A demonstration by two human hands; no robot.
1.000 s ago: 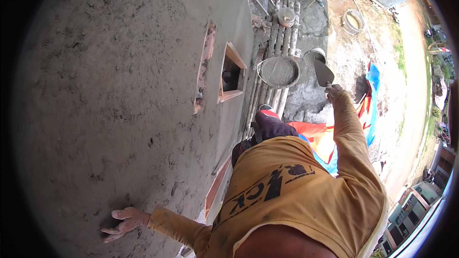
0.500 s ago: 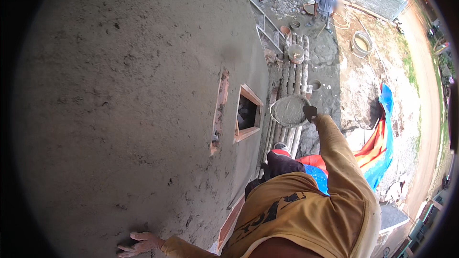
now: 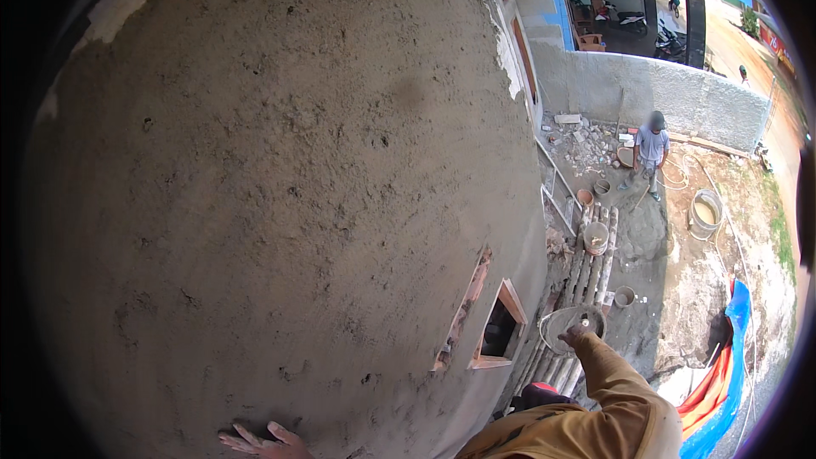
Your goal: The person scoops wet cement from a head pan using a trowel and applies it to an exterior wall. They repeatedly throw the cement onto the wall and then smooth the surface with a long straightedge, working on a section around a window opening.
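Note:
My left hand (image 3: 274, 444) rests on the grey plastered wall (image 3: 280, 229) near the bottom of the view, fingers spread and holding nothing. My right arm reaches down to a round tub of wet mortar (image 3: 595, 314) standing on wooden poles. Over that tub, my right hand (image 3: 576, 335) is closed on the handle of a trowel. Hardly any of the trowel shows now; only a small pale bit stands out beyond the fingers. Beside the tub, the wall has a small wood-framed opening (image 3: 501, 329) and a narrow reddish slot (image 3: 461, 310).
Pole scaffolding (image 3: 586, 268) bears another bucket (image 3: 596, 238). Below, a person (image 3: 652, 149) with a long-handled tool stands by wet mortar on the ground. A metal ladder-like frame (image 3: 557, 183) leans by the wall. A blue and orange tarp (image 3: 722, 374) lies to the right.
The view has swung up and left, showing more wall and a building beyond. My right hand has turned over the tub, so the trowel's dark blade no longer shows. My left hand stays on the wall.

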